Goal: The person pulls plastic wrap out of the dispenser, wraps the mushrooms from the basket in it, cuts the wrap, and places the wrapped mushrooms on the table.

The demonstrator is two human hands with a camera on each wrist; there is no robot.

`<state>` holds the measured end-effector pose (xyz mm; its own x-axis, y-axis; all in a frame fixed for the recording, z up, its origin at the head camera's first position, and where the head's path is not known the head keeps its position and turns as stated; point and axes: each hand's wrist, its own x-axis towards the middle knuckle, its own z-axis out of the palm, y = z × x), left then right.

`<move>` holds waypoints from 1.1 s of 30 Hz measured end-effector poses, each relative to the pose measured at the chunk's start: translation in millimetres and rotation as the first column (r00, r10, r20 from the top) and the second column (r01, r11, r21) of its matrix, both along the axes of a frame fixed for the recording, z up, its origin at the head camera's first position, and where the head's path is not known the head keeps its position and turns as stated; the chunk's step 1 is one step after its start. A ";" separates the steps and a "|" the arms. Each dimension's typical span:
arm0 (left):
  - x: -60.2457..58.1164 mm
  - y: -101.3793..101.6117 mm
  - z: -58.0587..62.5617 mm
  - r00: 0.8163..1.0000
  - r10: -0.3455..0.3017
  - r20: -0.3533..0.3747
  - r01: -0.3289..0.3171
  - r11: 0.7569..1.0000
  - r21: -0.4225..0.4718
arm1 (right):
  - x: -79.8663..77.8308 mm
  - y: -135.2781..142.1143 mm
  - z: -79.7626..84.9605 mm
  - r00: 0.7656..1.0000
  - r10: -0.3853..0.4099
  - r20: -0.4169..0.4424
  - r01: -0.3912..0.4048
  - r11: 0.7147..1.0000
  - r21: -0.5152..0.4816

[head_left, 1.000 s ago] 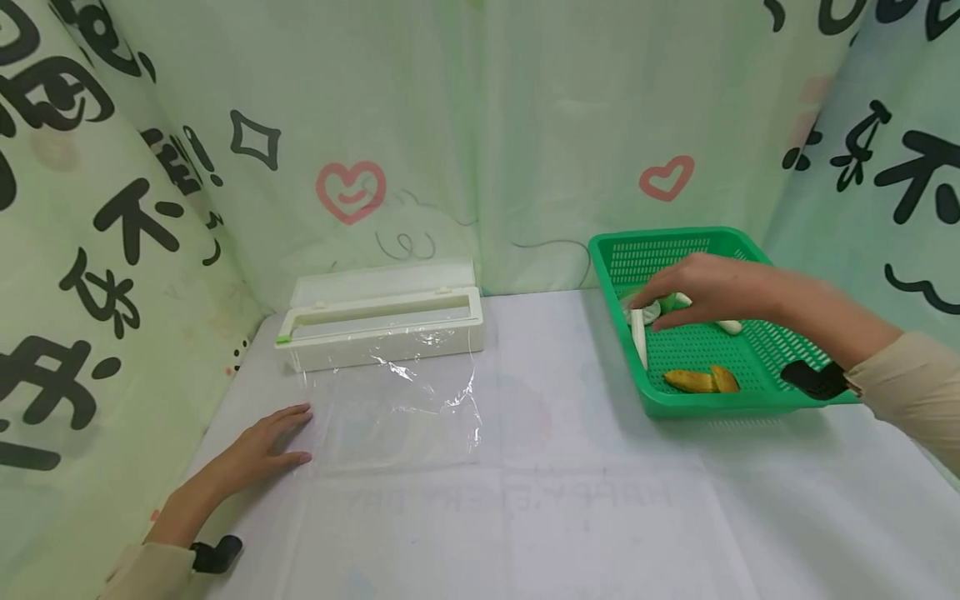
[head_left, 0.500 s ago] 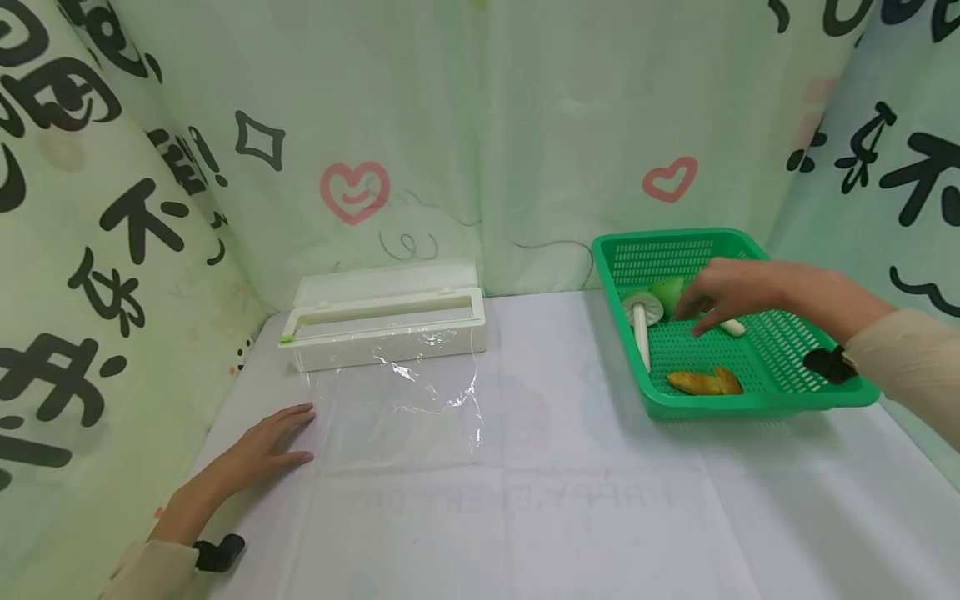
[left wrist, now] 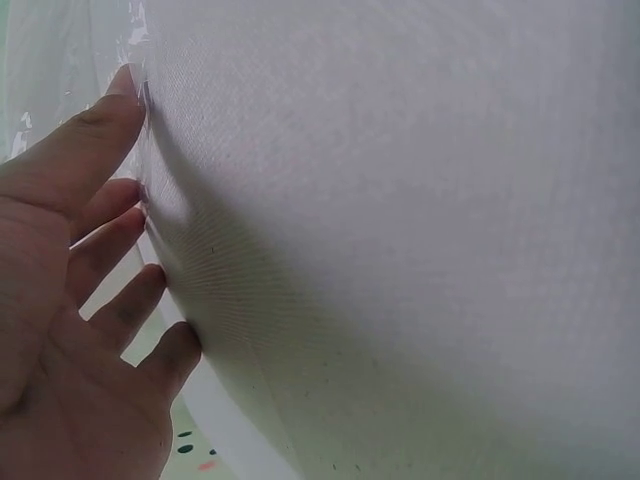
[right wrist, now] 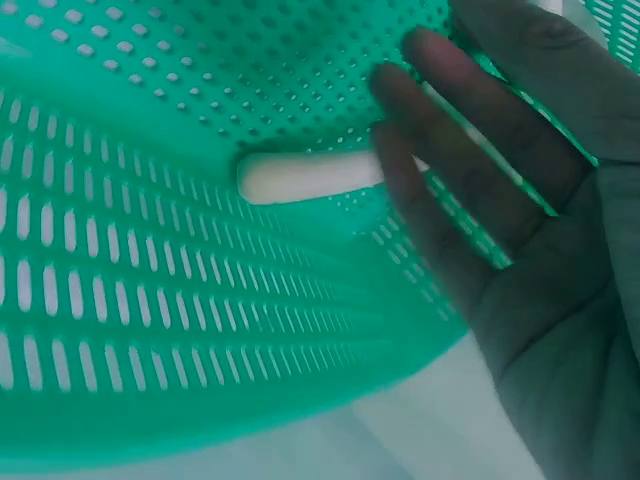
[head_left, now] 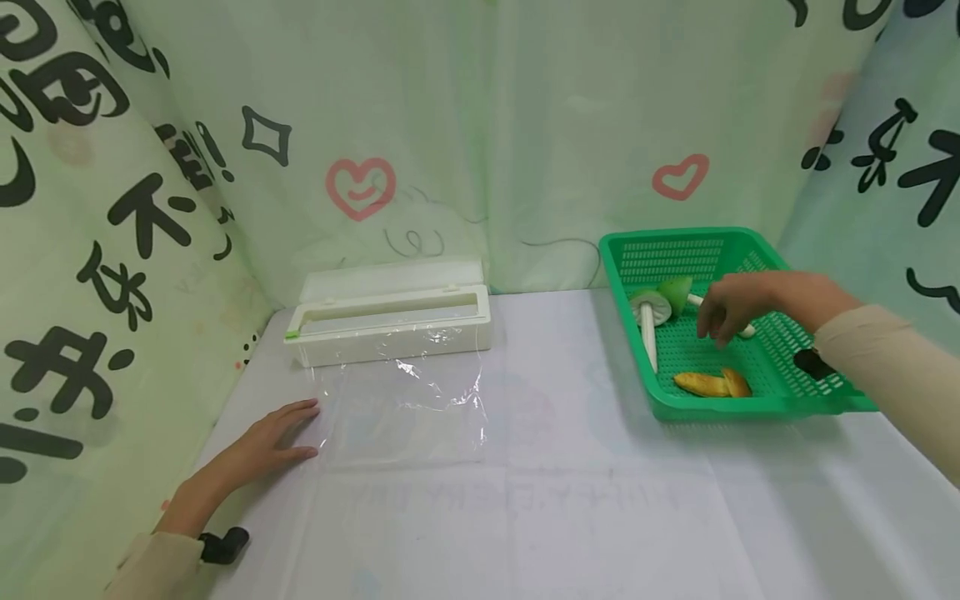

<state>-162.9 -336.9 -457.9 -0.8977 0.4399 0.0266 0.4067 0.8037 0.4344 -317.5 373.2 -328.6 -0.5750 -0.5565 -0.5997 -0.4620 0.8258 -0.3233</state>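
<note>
My left hand (head_left: pixel 266 442) lies at the left edge of a sheet of clear cling film (head_left: pixel 420 425), its fingertips right at the film's border. In the left wrist view the fingers (left wrist: pixel 105 240) are spread and loosely bent. My right hand (head_left: pixel 738 304) hangs inside the green basket (head_left: pixel 780 407), fingers pointing down and grasping nothing. It partly covers the pale stem (right wrist: pixel 310 177) of a green-capped mushroom (head_left: pixel 677 293). Left of that lies another mushroom (head_left: pixel 648 337) with white gills and a long white stem. A yellow-brown mushroom (head_left: pixel 708 384) lies near the basket's front wall.
A white cling film dispenser (head_left: pixel 397 343) with raised lid stands at the table's back left, the film running out of its front. A white cloth (head_left: pixel 525 533) covers the table. Printed green curtains (head_left: pixel 555 125) enclose the back and sides.
My right hand has moved rightward, away from the white-stemmed mushroom, and over the green-capped mushroom's stem. The left hand has stayed at the film's edge. The head view has shifted slightly.
</note>
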 end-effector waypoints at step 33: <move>-0.9 -0.4 -0.2 1.000 0.006 0.010 -0.006 1.000 -0.001 | 11.5 1.8 -19.2 0.930 -0.224 0.293 0.207 0.974 0.087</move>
